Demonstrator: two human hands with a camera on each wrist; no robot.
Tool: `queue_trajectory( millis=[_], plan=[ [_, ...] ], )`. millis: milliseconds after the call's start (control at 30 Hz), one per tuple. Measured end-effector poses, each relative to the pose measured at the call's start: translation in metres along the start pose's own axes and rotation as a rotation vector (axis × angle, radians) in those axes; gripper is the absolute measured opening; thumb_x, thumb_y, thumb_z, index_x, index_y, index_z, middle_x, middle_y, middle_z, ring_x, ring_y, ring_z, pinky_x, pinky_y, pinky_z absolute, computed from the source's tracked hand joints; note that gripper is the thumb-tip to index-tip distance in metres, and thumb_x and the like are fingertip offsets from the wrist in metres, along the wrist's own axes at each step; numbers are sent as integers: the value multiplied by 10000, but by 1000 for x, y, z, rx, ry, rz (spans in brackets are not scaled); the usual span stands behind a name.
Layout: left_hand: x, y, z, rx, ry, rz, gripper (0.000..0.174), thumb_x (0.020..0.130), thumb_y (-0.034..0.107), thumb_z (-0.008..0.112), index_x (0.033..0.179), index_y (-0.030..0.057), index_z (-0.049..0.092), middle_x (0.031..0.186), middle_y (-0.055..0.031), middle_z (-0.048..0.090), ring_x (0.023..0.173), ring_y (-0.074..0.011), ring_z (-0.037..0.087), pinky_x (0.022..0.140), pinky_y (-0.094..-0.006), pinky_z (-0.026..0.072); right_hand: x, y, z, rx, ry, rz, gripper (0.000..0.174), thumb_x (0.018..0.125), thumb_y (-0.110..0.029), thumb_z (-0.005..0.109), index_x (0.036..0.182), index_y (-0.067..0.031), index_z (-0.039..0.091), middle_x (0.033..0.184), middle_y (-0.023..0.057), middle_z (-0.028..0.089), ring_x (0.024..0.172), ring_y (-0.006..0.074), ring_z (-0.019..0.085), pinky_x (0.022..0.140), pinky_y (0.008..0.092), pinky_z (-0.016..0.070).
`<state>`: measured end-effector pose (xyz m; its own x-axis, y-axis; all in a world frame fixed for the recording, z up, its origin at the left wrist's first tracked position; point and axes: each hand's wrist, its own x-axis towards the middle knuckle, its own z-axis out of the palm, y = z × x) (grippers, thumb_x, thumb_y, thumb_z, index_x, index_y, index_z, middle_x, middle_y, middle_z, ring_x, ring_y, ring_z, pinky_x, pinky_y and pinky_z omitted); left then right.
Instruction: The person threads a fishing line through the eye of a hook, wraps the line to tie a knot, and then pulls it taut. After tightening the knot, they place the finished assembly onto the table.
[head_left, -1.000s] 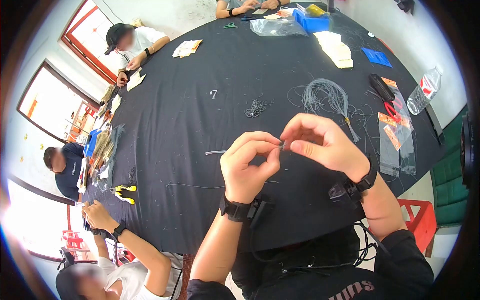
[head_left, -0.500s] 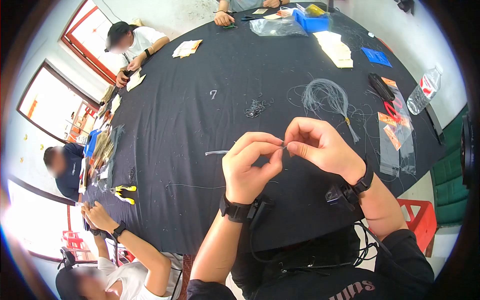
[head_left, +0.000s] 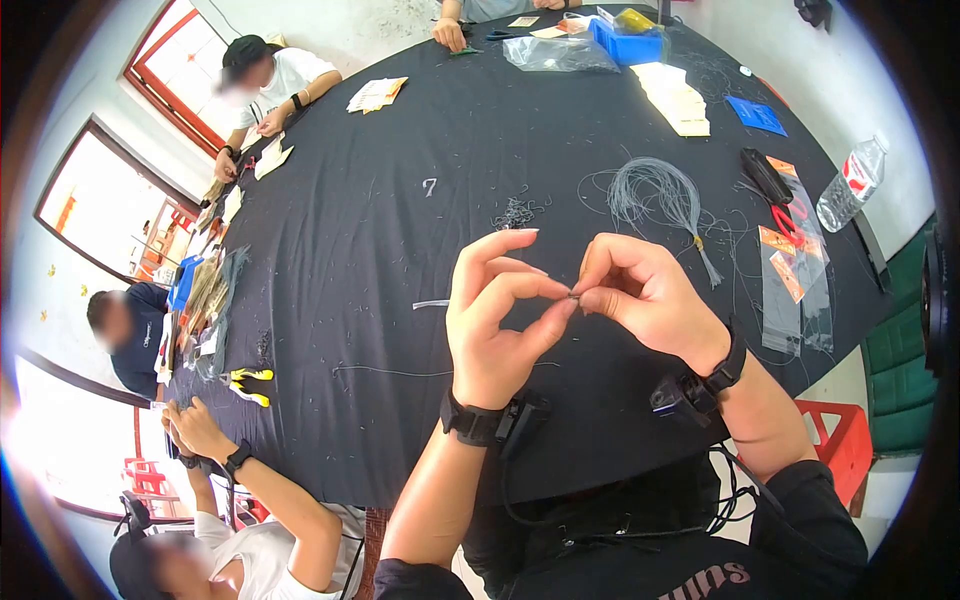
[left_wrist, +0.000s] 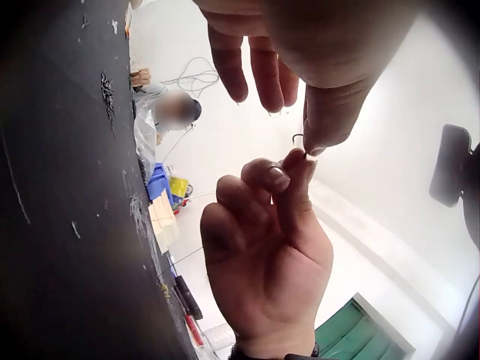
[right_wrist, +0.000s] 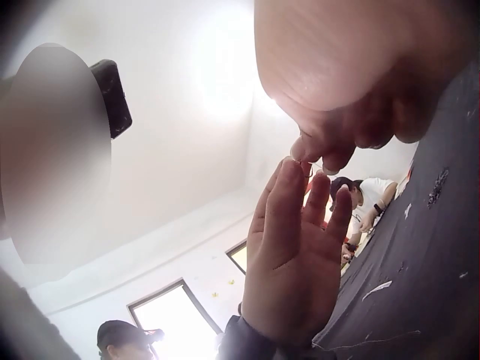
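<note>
One small hook (left_wrist: 297, 136) is pinched in the grip of the left hand (head_left: 490, 335) and right hand (head_left: 656, 300), and might be dropped if squeezed too softly.

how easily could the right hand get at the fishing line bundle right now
Probably yes: the fishing line bundle lies just beyond the right hand, nothing visible between, though that hand would likely release the fishhook first.

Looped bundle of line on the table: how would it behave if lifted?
The bundle of line would probably sag, its strands being thin and loosely looped. It might tangle, as some loops stray from its edge. The yellowish tie should keep one end gathered.
</note>
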<state>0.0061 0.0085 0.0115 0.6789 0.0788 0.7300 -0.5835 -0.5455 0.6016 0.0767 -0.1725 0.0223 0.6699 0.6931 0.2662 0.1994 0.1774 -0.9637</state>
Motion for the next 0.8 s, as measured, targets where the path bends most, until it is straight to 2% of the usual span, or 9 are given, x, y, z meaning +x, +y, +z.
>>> queue_trajectory(
  millis=[133,233,467,767,800],
  plan=[
    [1,1,-1,4,-14,9,190,714,-18,772,837,34,637,1240,-149,560,843,-146,623,770,-298,507,0,-4,0,15,-13,25,102,877,40,661,873,-22,581,855,4,557,766,64,553,675,205,463],
    [1,3,0,3,-38,-6,153,769,4,745,842,41,616,1250,-153,549,837,-143,617,766,-296,503,0,-4,1,-4,3,-10,89,906,4,652,871,-42,584,783,-34,596,729,15,534,647,192,434],
    [0,4,2,-51,-85,-28,109,875,60,657,824,48,561,1254,-163,534,832,-147,605,759,-290,496,-1,-5,4,-23,-3,-67,88,891,25,660,867,-32,597,791,-15,612,741,33,557,661,200,453],
    [-3,0,5,-70,-122,-18,149,941,132,602,835,45,542,1163,-150,553,887,-163,570,752,-293,479,-4,-8,5,-18,-36,-40,71,894,12,662,866,-18,604,775,-6,614,718,46,540,646,209,443],
    [-3,2,5,-96,-127,-49,105,909,68,604,833,43,537,1159,-140,549,890,-171,561,755,-296,477,-4,-8,5,-14,-36,-39,70,895,10,662,865,-18,605,772,-7,613,714,47,536,644,210,441]
  ],
)
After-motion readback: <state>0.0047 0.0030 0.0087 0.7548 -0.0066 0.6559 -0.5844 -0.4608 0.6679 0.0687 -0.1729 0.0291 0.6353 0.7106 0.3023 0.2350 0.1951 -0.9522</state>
